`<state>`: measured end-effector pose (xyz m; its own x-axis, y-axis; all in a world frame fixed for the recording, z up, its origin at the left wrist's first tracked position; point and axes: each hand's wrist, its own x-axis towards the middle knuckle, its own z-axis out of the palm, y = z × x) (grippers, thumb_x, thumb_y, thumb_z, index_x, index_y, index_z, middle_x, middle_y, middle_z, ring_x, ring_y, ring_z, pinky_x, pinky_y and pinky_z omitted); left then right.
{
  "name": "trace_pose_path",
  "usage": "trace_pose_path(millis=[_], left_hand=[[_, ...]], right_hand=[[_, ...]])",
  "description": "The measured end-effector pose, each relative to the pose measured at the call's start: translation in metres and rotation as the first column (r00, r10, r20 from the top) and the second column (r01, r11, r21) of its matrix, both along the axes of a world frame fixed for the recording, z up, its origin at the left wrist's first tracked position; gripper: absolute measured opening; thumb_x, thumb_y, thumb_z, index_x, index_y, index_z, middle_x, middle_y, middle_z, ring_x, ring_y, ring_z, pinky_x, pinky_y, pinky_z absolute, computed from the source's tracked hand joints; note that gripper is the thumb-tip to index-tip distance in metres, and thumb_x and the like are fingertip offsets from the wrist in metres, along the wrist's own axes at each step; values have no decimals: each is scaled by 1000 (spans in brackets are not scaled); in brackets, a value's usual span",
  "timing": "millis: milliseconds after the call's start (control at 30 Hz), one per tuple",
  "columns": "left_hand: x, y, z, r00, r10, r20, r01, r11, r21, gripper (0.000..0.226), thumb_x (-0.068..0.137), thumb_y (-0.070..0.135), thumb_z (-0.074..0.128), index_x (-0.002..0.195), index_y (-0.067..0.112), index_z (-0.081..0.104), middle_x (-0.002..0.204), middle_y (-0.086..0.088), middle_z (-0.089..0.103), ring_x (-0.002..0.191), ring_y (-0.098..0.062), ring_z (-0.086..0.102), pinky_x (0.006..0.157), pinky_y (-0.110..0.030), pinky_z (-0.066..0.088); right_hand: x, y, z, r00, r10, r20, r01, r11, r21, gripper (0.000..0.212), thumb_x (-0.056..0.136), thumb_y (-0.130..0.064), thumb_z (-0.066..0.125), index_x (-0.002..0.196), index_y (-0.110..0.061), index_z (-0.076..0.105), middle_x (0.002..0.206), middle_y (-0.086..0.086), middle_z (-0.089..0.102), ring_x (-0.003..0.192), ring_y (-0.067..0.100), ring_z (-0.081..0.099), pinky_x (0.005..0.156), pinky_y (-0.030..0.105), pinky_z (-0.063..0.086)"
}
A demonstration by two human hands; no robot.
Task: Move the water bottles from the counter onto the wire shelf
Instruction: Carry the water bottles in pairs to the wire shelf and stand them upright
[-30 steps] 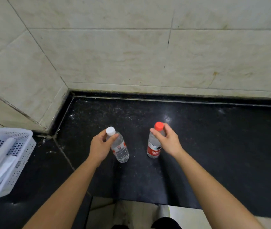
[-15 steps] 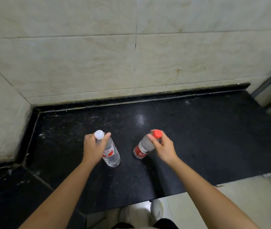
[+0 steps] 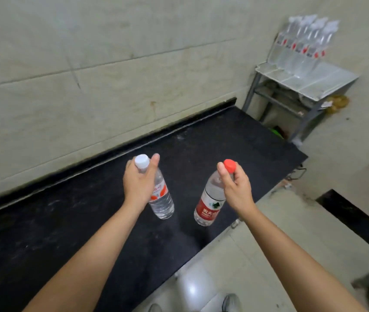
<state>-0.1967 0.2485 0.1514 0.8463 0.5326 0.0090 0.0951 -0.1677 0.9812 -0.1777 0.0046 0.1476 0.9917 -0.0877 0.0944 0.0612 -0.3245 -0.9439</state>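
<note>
My left hand (image 3: 139,183) grips the neck of a clear water bottle with a white cap (image 3: 162,201), held off the black counter (image 3: 66,221). My right hand (image 3: 237,190) grips the neck of a second bottle with a red cap and red label (image 3: 209,206), also lifted above the counter near its front edge. Both bottles hang tilted, bases toward me. At the upper right stands the wire shelf (image 3: 302,84), beyond the counter's right end, with several water bottles (image 3: 300,46) lined up on its top tier against the wall.
A tiled wall (image 3: 111,75) runs behind the counter. Pale floor tiles (image 3: 280,233) lie to the right of the counter, with my shoes at the bottom edge. A dark step or ledge (image 3: 354,219) lies at the far right. Something green sits under the shelf.
Both bottles have come up off the counter in my hands. My view has swung right, so the white basket is gone and the wire shelf with bottles has come into sight.
</note>
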Motion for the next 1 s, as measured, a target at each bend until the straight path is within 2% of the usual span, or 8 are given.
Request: trace_pose_path(millis=[100,167,300,400,600,767,833,1000], left_hand=[[31,-61,50,987,-91,134,102,992,-73,50,70,72,65,80,23,61,75,15,69,69,1,61,67,-18,49],[48,-104,78,966,-178,185,196,977,-81,51,72,71,66,81,21,65,77,14,73,74,-3,67,71,-22,53],[74,-199,108,913,-322,250,341,939,-37,63,74,72,64,88,12,72,82,8,79,77,-6,73,74,-28,56],[89,-279,117,898,-363,248,383,923,-37,70,73,76,61,86,7,71,74,8,76,69,-5,71,69,-26,53],[123,-418,139,839,-499,215,525,847,-85,63,87,71,53,83,9,67,71,2,73,65,-10,70,65,-27,53],[151,-499,164,771,-571,281,587,809,34,62,88,71,42,79,14,65,80,-5,71,75,-21,69,76,-43,57],[169,-521,169,772,-569,282,586,810,29,56,95,63,40,84,14,62,84,-6,72,76,-21,70,78,-46,57],[227,-572,167,777,-544,316,576,817,-9,42,103,53,43,94,15,57,84,1,75,74,-13,73,67,-28,58]], right_hand=[[11,-48,41,995,-79,64,70,989,132,48,89,-61,59,92,-14,63,83,-8,57,76,1,55,78,29,46],[18,-85,68,984,-150,95,128,970,208,62,82,-69,57,97,-10,64,82,-8,62,77,2,59,77,27,49],[30,-173,105,958,-236,161,181,938,296,38,80,-65,64,87,-28,70,80,-10,70,80,6,65,82,32,53],[40,-252,122,962,-206,181,140,937,321,27,80,-62,67,77,-36,69,72,-16,65,74,4,61,76,23,49],[76,-395,158,958,-216,188,140,926,351,29,96,-50,65,71,-34,65,73,-4,62,80,28,71,77,39,57],[113,-462,182,942,-192,275,102,946,309,40,89,-60,67,93,-20,70,83,7,68,93,40,69,98,63,51],[129,-480,185,942,-179,283,99,956,278,52,84,-67,65,97,-17,71,88,4,73,90,33,70,96,61,53],[186,-520,177,938,-208,276,140,959,247,47,77,-76,59,78,-29,63,65,-24,60,70,-1,56,79,37,54]])
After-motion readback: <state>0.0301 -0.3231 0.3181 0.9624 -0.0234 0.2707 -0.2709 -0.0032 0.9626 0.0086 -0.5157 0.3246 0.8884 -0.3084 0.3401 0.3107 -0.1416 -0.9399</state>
